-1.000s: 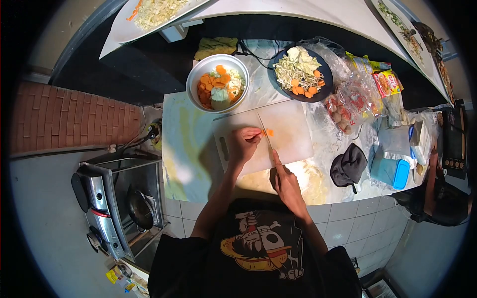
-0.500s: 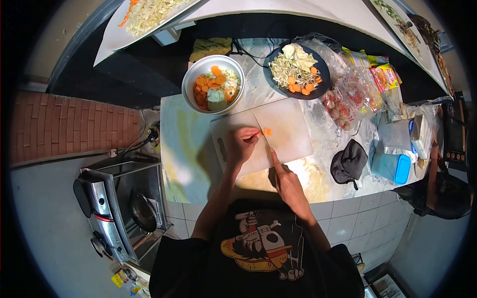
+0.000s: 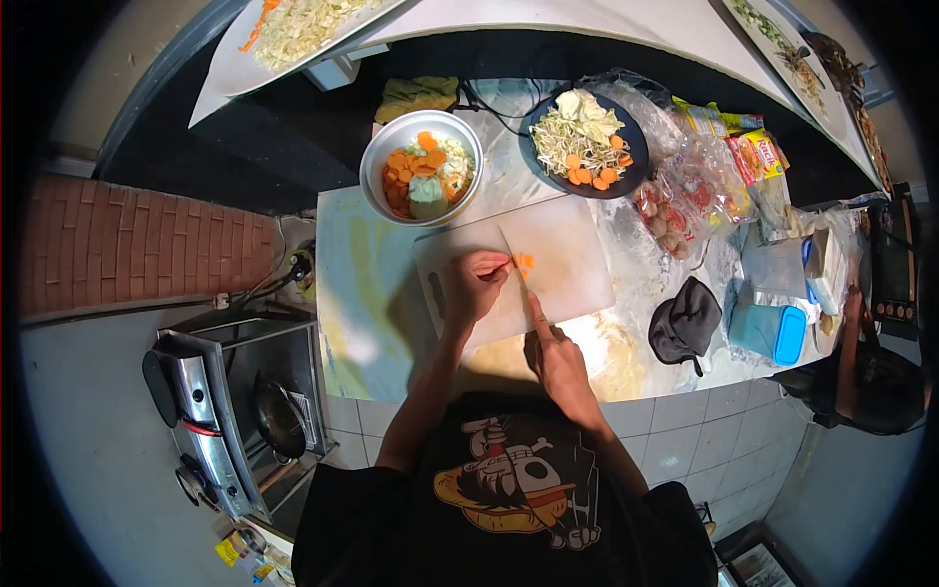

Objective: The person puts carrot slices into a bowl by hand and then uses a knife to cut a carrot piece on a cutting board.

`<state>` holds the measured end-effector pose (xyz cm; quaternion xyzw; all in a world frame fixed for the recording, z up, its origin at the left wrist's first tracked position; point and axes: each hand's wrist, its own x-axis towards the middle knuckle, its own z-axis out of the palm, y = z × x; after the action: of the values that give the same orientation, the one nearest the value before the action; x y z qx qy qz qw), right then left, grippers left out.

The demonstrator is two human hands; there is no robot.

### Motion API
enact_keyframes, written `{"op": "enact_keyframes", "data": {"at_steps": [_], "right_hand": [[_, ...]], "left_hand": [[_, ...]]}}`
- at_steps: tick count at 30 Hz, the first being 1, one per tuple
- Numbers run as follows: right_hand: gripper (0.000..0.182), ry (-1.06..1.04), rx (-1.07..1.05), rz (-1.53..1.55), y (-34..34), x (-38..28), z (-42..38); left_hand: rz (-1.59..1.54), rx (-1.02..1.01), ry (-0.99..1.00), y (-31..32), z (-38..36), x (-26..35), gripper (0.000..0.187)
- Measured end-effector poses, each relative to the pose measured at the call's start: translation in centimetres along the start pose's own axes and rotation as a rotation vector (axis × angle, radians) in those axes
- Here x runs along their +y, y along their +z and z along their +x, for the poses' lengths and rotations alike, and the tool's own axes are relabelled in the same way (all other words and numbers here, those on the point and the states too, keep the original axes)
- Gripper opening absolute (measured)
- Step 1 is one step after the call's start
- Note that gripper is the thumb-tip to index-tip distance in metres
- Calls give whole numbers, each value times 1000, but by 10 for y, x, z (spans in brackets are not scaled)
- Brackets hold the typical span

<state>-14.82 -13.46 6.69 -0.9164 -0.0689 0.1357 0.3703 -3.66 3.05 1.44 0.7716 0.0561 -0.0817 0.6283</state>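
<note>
On the white cutting board (image 3: pixel 577 245), my right hand (image 3: pixel 561 364) grips a knife (image 3: pixel 518 260), its index finger stretched along the spine. The thin blade points away from me. Just left of the blade, my left hand (image 3: pixel 477 286) has its fingers bunched around a carrot, mostly hidden by them. Small orange carrot pieces (image 3: pixel 526 262) lie against the right side of the blade. Beyond the board stands a metal bowl (image 3: pixel 368 166) with carrot slices and other chopped vegetables. A dark plate (image 3: pixel 638 161) nearby carries bean sprouts, cabbage and carrot slices.
Plastic bags of round items (image 3: pixel 675 210) and yellow-red packets (image 3: pixel 758 154) lie right of the plate. A black cloth (image 3: pixel 687 325) and a blue-lidded container (image 3: pixel 773 331) rest at the right. On the left is a stove (image 3: pixel 207 421) with a wok (image 3: pixel 281 423). A shelf (image 3: pixel 509 14) runs along the back.
The knife and my right hand have shifted slightly, and more orange pieces show beside the blade. My left hand stays almost in place.
</note>
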Motion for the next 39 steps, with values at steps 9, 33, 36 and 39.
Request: {"op": "enact_keyframes", "data": {"at_steps": [9,33,36,39], "right_hand": [[84,87,-15,140,-10,2,-4],[83,11,-69,99,-19,0,-2],[83,-45,-8,74,-4,6,0],[88,-71,67,90,0,8,3]], "left_hand": [[-16,-41,-22,-2,1,3,19],[20,13,41,-1,-1,1,13],[0,-5,41,-3,0,-2,13],[15,8,46,-1,0,0,13]]}}
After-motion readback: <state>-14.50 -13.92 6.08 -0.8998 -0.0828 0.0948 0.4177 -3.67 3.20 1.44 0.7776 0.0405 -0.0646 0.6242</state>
